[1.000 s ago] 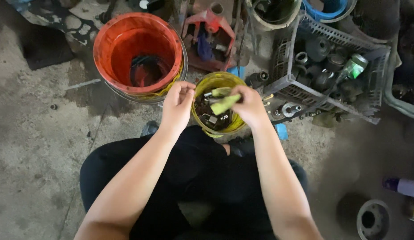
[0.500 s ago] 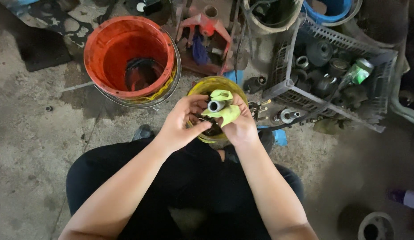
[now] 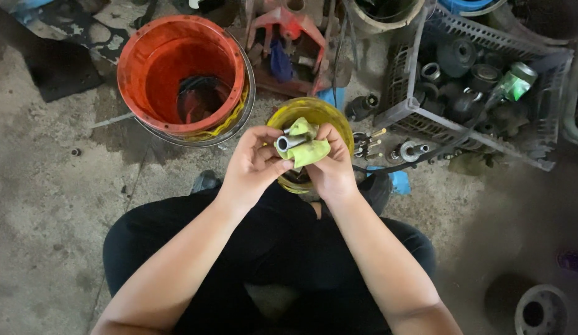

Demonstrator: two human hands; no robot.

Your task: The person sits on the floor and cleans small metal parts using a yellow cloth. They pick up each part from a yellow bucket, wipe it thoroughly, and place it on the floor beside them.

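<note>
Both my hands meet over a small yellow bucket (image 3: 338, 118) that holds dark metal parts. My left hand (image 3: 255, 166) grips a short grey metal tube (image 3: 286, 142) by its open end. My right hand (image 3: 330, 167) holds a yellow-green rag (image 3: 307, 149) wrapped around the rest of that tube. The tube's hollow end points up and left. My arms reach forward over my dark trousers.
A large orange bucket (image 3: 180, 74) stands at the back left. A grey plastic crate (image 3: 481, 87) of dark metal parts sits at the right, with bolts (image 3: 410, 151) beside it. A red metal part (image 3: 289, 37) lies behind. A round metal flange (image 3: 540, 310) is at the lower right.
My left hand came off the bucket's rim and took hold of the tube's end. The rag now wraps the tube, and both hands drew closer together above the yellow bucket.
</note>
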